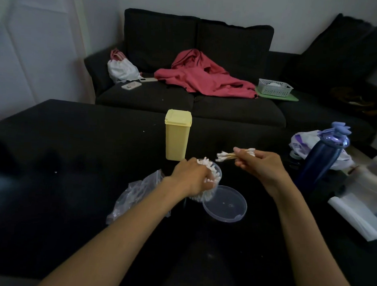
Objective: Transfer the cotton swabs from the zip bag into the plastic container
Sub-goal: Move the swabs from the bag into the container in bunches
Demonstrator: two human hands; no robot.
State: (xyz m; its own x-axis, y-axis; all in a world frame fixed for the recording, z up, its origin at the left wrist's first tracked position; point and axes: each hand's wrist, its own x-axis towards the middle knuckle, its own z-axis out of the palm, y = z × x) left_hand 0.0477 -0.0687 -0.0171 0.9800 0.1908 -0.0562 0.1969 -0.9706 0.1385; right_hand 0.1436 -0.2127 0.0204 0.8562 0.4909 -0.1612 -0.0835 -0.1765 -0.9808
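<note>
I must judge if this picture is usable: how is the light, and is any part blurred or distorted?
Head view: dim light, the black table nearly featureless; blur at the left edge and on the white items far right; wide-angle bending at the borders; both hands and the cotton swabs stay readable.

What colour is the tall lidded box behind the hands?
Pale yellow; the tall box shows in the head view.

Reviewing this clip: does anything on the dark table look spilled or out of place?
A few tiny white specks lie loose on the dark table, left of the crumpled clear zip bag; what they are is unclear. Nothing else stands out.
</note>
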